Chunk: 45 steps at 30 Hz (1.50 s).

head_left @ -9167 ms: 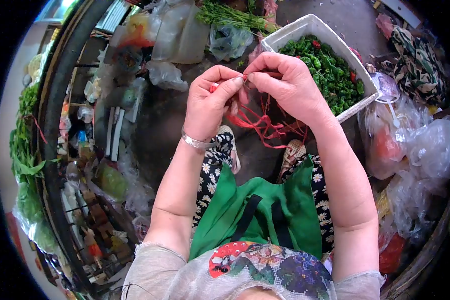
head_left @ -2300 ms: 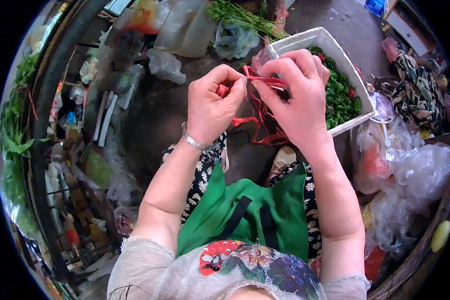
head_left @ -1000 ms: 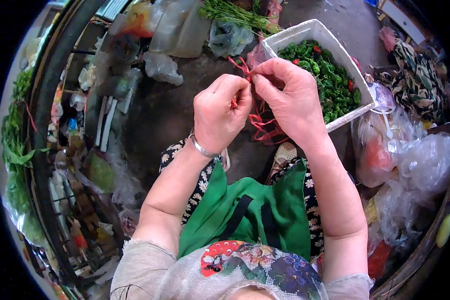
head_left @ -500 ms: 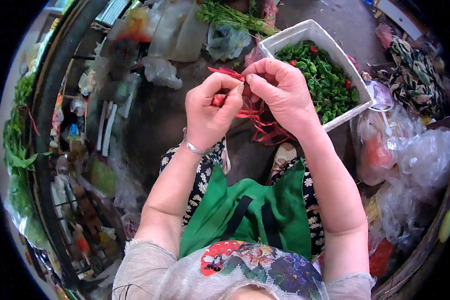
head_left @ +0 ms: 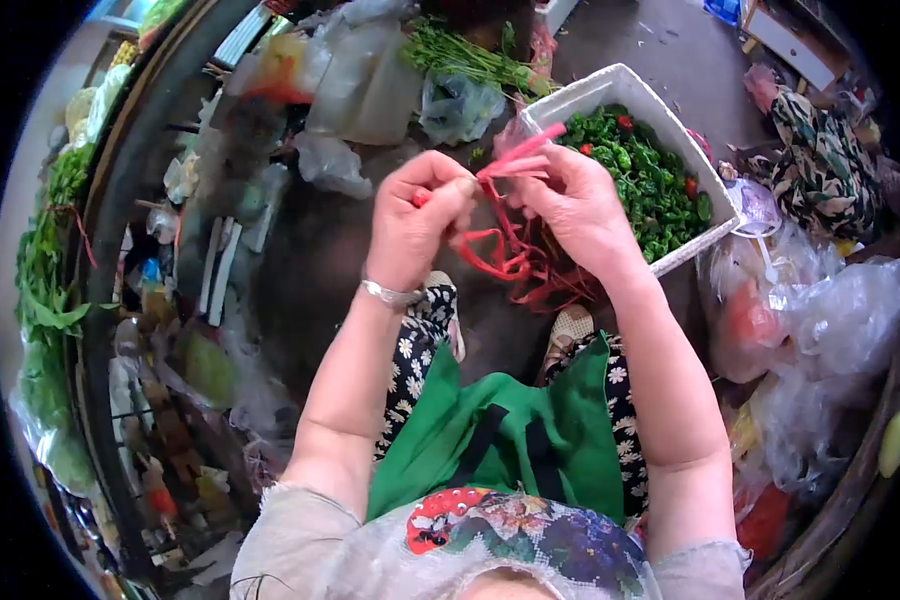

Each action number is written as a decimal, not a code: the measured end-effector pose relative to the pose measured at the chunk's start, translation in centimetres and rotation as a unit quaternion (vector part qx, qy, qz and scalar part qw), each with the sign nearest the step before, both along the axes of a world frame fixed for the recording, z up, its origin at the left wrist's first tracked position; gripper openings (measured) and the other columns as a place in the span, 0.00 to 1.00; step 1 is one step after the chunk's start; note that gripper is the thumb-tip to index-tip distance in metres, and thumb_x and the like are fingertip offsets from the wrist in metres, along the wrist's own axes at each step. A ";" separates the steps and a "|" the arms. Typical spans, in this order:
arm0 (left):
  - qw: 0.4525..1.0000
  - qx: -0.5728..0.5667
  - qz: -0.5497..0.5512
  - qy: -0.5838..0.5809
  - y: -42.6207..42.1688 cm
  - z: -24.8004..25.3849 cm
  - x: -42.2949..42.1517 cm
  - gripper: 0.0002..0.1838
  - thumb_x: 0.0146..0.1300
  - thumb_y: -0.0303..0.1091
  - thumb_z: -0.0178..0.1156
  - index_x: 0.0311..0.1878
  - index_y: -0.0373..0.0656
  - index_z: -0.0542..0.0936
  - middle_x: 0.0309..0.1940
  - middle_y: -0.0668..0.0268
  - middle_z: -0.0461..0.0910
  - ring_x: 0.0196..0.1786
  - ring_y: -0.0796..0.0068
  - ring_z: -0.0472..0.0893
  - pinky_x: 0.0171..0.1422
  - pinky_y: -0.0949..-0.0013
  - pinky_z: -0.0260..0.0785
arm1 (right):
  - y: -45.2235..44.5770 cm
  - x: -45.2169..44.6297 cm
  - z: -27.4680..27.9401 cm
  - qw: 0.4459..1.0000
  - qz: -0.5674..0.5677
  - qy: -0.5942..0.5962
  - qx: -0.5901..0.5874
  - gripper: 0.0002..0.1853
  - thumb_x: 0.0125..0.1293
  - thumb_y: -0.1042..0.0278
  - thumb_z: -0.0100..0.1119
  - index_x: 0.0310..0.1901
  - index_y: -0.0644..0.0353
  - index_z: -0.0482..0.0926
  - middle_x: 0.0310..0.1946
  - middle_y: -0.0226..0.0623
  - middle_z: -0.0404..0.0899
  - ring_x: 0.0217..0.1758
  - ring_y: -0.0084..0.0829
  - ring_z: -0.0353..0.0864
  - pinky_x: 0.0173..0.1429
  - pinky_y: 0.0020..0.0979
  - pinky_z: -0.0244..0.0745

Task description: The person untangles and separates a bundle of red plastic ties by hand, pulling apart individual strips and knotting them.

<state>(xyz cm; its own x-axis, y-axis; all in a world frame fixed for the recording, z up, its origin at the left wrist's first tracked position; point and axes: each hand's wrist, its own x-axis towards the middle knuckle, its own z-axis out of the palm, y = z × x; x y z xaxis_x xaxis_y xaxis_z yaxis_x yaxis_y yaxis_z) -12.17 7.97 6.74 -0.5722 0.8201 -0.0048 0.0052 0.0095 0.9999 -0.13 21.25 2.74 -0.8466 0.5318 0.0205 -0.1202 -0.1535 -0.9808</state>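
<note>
My left hand (head_left: 417, 222) is closed in a pinch on a bundle of red plastic string (head_left: 505, 255). A bit of red shows between its curled fingers. Loose strands dangle in a tangle below the hands, and a few pinkish-red ends fan up and to the right, smeared by motion. To the right, my right hand (head_left: 582, 212) has its fingers bent and its thumb against them, with strands at the fingertips. Just beyond it stands a white foam box (head_left: 692, 246) of green peppers (head_left: 635, 165), with a few red ones among them.
Bundled green stalks (head_left: 470, 55) and a clear plastic bag (head_left: 460, 105) lie ahead. Plastic bags (head_left: 820, 320) and camouflage cloth (head_left: 825, 175) are at the right. Along the left runs a cluttered rack with leafy greens (head_left: 55, 280). A green apron (head_left: 500, 425) covers the lap.
My hands have moved apart, the left shifting slightly left and down. The string's ends now spread upward between them, and the dangling tangle hangs more openly.
</note>
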 end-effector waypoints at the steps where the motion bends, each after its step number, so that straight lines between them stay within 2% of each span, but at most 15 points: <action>1: 1.000 -0.003 -0.002 -0.009 0.0 -0.1 0.3 0.05 0.65 0.27 0.55 0.32 0.40 0.74 0.18 0.72 0.70 0.19 0.85 0.65 0.20 0.80 0.57 | 0.1 0.2 0.1 0.997 -0.044 -0.012 0.062 0.07 0.65 0.76 0.54 0.44 0.63 0.79 0.32 0.26 0.79 0.32 0.16 0.74 0.40 0.20 0.72; 6: 0.999 0.000 0.020 -0.027 0.0 -0.5 -0.4 0.05 0.65 0.26 0.54 0.31 0.40 0.74 0.17 0.74 0.67 0.18 0.85 0.64 0.21 0.80 0.57 | 0.2 0.7 1.9 0.948 -0.234 0.002 0.213 0.18 0.60 0.81 0.54 0.53 0.61 0.75 0.38 0.31 0.80 0.39 0.20 0.76 0.47 0.23 0.72; 7: 1.000 0.000 0.015 -0.007 0.1 -0.9 -0.6 0.05 0.64 0.26 0.55 0.31 0.41 0.74 0.17 0.75 0.66 0.18 0.86 0.64 0.22 0.80 0.57 | 0.2 0.5 2.5 0.911 -0.278 0.054 0.300 0.14 0.56 0.78 0.59 0.45 0.57 0.80 0.43 0.36 0.78 0.42 0.34 0.78 0.45 0.30 0.74; 8: 1.000 0.000 0.017 -0.008 0.0 -0.9 -0.6 0.05 0.64 0.26 0.55 0.31 0.41 0.74 0.17 0.75 0.66 0.18 0.86 0.64 0.22 0.80 0.57 | 0.3 0.2 2.2 0.912 -0.276 0.054 0.300 0.14 0.56 0.78 0.59 0.45 0.57 0.80 0.43 0.36 0.78 0.42 0.34 0.78 0.45 0.30 0.74; 10: 0.998 -0.039 0.032 0.046 0.1 -0.9 -0.4 0.04 0.64 0.27 0.56 0.31 0.41 0.74 0.17 0.76 0.66 0.19 0.87 0.64 0.22 0.80 0.57 | 0.3 -0.1 1.6 0.858 -0.201 0.107 0.460 0.12 0.57 0.76 0.60 0.44 0.56 0.81 0.42 0.35 0.77 0.43 0.38 0.77 0.47 0.33 0.72; 12: 0.997 -0.038 0.021 0.062 0.2 -1.0 -0.3 0.04 0.64 0.27 0.56 0.31 0.42 0.74 0.18 0.76 0.67 0.19 0.87 0.64 0.22 0.80 0.57 | -0.1 -0.2 1.2 0.861 -0.195 0.118 0.456 0.09 0.57 0.75 0.61 0.41 0.56 0.82 0.39 0.36 0.78 0.42 0.40 0.77 0.49 0.35 0.71; 14: 0.996 -0.035 0.009 0.079 0.3 -1.0 -0.1 0.05 0.64 0.28 0.56 0.32 0.42 0.74 0.18 0.76 0.67 0.20 0.87 0.64 0.22 0.80 0.57 | -0.1 0.0 0.8 0.892 -0.112 0.064 0.433 0.07 0.57 0.74 0.62 0.39 0.57 0.82 0.35 0.37 0.79 0.42 0.39 0.78 0.48 0.34 0.72; 16: 0.999 -0.034 0.002 0.003 0.3 -0.7 -0.1 0.06 0.65 0.30 0.55 0.31 0.42 0.74 0.18 0.75 0.67 0.20 0.86 0.65 0.22 0.80 0.57 | -0.2 0.1 0.9 0.923 -0.090 0.056 0.370 0.06 0.59 0.74 0.61 0.38 0.60 0.82 0.33 0.40 0.81 0.40 0.38 0.81 0.45 0.33 0.74; 18: 0.999 -0.019 -0.007 -0.041 0.2 -0.5 -0.1 0.06 0.65 0.30 0.55 0.32 0.42 0.74 0.18 0.75 0.67 0.19 0.86 0.65 0.22 0.80 0.57 | -0.3 0.3 1.0 0.971 -0.036 0.058 0.228 0.06 0.64 0.76 0.59 0.41 0.66 0.81 0.34 0.35 0.83 0.37 0.23 0.81 0.44 0.24 0.75; 25: 0.994 -0.033 -0.031 -0.104 0.2 -0.5 -0.4 0.06 0.66 0.32 0.56 0.32 0.42 0.75 0.17 0.74 0.68 0.18 0.85 0.65 0.21 0.81 0.57 | 0.1 0.7 1.3 0.981 0.024 0.032 0.189 0.06 0.66 0.75 0.58 0.41 0.67 0.81 0.31 0.32 0.83 0.35 0.18 0.79 0.42 0.21 0.75; 27: 0.993 -0.041 -0.036 -0.100 0.2 -0.5 -0.3 0.06 0.65 0.32 0.56 0.32 0.42 0.75 0.17 0.74 0.68 0.18 0.86 0.65 0.21 0.81 0.56 | 0.1 0.8 1.4 0.979 0.024 0.016 0.204 0.09 0.63 0.70 0.58 0.40 0.65 0.81 0.28 0.47 0.82 0.32 0.37 0.83 0.40 0.33 0.77; 30: 0.994 -0.053 -0.042 -0.088 0.2 -0.8 -0.5 0.07 0.65 0.32 0.57 0.32 0.42 0.75 0.17 0.75 0.67 0.17 0.86 0.64 0.21 0.81 0.55 | 0.2 0.9 1.5 0.961 0.024 0.007 0.274 0.08 0.62 0.70 0.58 0.39 0.63 0.81 0.28 0.49 0.81 0.32 0.43 0.83 0.39 0.36 0.77; 36: 0.987 -0.087 -0.053 -0.124 0.1 -0.9 -0.9 0.07 0.65 0.33 0.57 0.33 0.42 0.76 0.17 0.75 0.69 0.18 0.86 0.64 0.20 0.82 0.53 | -0.4 0.7 1.2 0.927 -0.003 -0.016 0.376 0.05 0.61 0.71 0.57 0.34 0.63 0.79 0.27 0.51 0.79 0.33 0.50 0.80 0.37 0.42 0.76; 41: 0.982 -0.063 -0.054 -0.169 0.1 -0.1 -0.7 0.04 0.64 0.31 0.59 0.37 0.41 0.78 0.21 0.72 0.75 0.18 0.86 0.67 0.21 0.82 0.55 | 0.0 0.4 0.2 0.946 -0.037 -0.009 0.321 0.06 0.61 0.70 0.57 0.35 0.64 0.79 0.28 0.52 0.79 0.35 0.52 0.80 0.38 0.42 0.75; 45: 0.998 -0.069 -0.013 0.006 0.1 -0.7 -0.2 0.04 0.62 0.27 0.62 0.39 0.40 0.79 0.26 0.70 0.79 0.22 0.86 0.73 0.24 0.83 0.62 | -0.3 0.2 0.2 0.950 -0.059 -0.027 0.306 0.07 0.61 0.70 0.56 0.37 0.64 0.78 0.29 0.53 0.79 0.37 0.53 0.80 0.40 0.43 0.75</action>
